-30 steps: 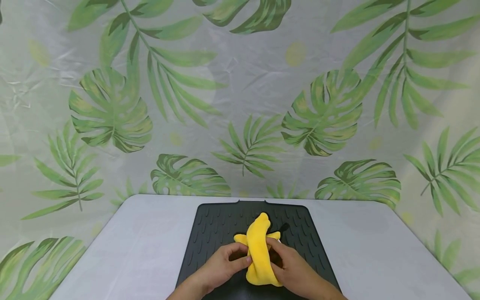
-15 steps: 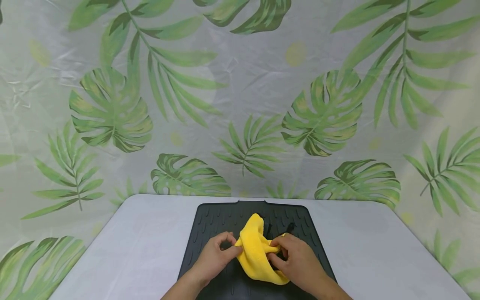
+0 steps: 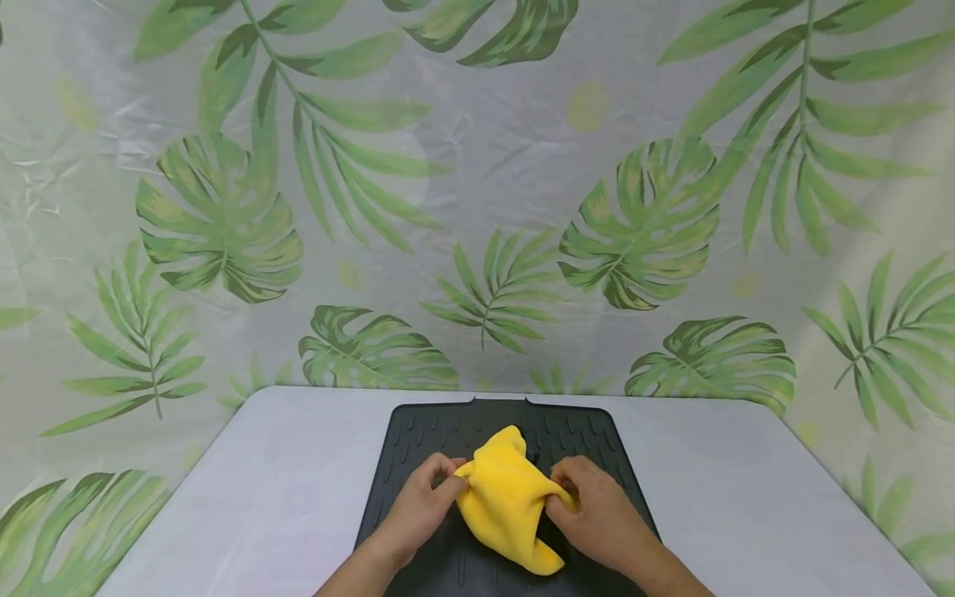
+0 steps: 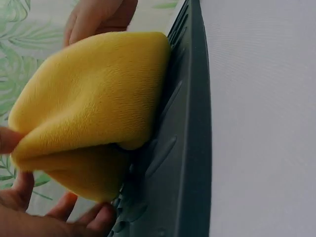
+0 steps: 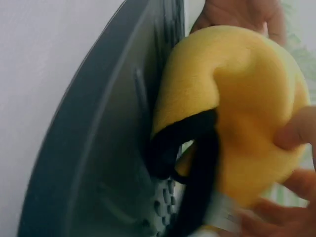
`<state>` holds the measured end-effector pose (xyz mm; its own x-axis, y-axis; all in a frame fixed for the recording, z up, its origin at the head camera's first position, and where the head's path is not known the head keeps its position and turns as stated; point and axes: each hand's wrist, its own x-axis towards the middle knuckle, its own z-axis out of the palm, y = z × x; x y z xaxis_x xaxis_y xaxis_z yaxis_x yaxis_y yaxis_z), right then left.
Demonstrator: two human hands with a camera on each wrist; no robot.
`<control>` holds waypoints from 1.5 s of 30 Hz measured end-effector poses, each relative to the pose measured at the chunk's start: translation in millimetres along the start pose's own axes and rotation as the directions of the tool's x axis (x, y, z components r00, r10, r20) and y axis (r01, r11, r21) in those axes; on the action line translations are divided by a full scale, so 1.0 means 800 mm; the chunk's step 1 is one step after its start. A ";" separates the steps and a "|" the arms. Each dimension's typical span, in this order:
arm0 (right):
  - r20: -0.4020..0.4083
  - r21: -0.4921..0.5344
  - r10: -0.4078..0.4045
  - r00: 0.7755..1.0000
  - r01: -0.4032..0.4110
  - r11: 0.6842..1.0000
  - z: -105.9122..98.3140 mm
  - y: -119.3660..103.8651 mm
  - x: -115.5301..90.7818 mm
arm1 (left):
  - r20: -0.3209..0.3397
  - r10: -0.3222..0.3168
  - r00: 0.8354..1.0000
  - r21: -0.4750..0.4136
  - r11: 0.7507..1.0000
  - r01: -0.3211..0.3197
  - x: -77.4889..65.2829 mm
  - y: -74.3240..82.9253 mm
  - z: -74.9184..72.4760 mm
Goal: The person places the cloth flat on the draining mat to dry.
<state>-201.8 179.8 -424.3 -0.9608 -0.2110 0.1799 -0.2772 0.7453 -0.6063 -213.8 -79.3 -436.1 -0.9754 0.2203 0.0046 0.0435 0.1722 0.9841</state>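
Note:
A yellow plush cloth (image 3: pixel 503 489) is bunched up over the black ridged mat, between both hands. My left hand (image 3: pixel 421 502) pinches its left side between thumb and fingers. On the other side my right hand (image 3: pixel 597 510) pinches a gathered corner. One tip of the cloth points away toward the back, another hangs toward the front right. In the left wrist view the cloth (image 4: pixel 94 94) bulges in a fold, its lower edge close to the mat. The right wrist view shows black edging (image 5: pixel 185 128) on the cloth and a blurred whitish tag (image 5: pixel 223 213).
The black mat (image 3: pixel 425 439) has a raised rim and drop-shaped ridges. It lies on a white table (image 3: pixel 298 473). A leaf-patterned sheet (image 3: pixel 507 182) hangs behind the table's far edge.
The hands have moved apart, left hand leftward and right hand slightly rightward. The cloth has gone from a narrow upright roll with crossing ends to a wider, spread bundle.

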 end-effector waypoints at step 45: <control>-0.201 -0.139 0.094 0.975 -0.123 0.983 -0.007 0.006 0.008 | 0.113 -0.075 0.991 0.105 0.992 0.063 -0.003 -0.006 -0.005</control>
<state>-209.0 185.7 -422.2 -0.9617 -0.0088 0.2739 -0.1530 0.8464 -0.5100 -212.6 -84.5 -440.4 -0.9453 0.3139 -0.0890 0.0047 0.2860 0.9582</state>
